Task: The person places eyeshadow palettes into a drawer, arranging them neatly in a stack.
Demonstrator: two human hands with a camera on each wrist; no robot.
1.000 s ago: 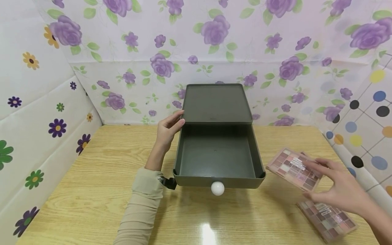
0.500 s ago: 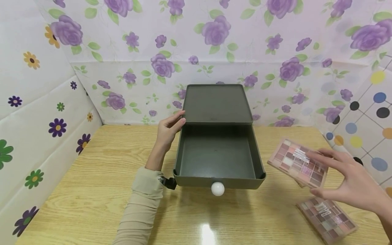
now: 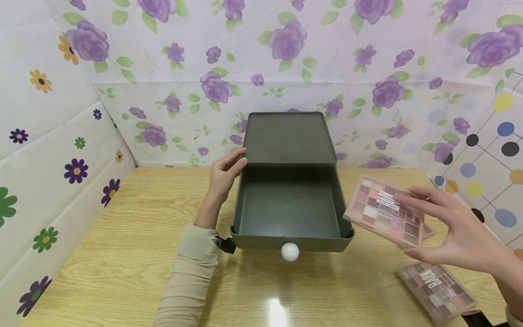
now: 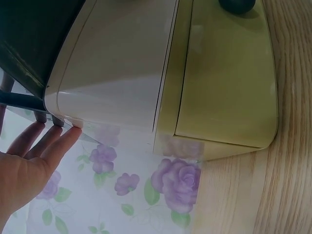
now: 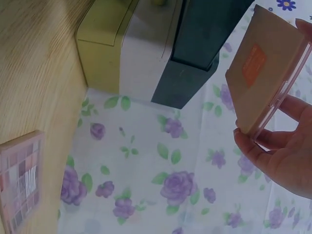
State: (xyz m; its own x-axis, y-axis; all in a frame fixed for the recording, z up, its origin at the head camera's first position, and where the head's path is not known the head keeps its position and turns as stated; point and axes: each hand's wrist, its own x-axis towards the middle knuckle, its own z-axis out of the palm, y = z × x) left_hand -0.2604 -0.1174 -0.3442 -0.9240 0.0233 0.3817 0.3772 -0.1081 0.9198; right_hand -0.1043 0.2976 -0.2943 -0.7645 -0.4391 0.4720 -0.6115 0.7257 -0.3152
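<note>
My right hand [image 3: 461,236] pinches an eyeshadow palette [image 3: 373,204] with a clear pink-edged lid, tilted in the air beside the drawer's right wall. The palette's brown underside [image 5: 261,63] bears an orange label in the right wrist view. A dark green drawer [image 3: 261,242] with a white knob [image 3: 290,252] is pulled out at the top of a small drawer cabinet [image 3: 290,138]. Against the cabinet's upper left side, my left hand [image 3: 220,179] rests its fingertips; the left wrist view shows those fingers [image 4: 63,144] fairly straight along it.
Another eyeshadow palette [image 3: 437,290] lies on the wood-grain table [image 3: 163,254] at the front right. One more palette [image 3: 427,230] shows partly behind the held one. Below the green drawer are a white tier [image 4: 117,63] and a yellow tier [image 4: 229,87]. Patterned cloth [image 3: 196,41] walls surround the table.
My right hand has raised the palette off the right side and brought it left, up to the drawer's right wall. The left hand and the open drawer stay put.
</note>
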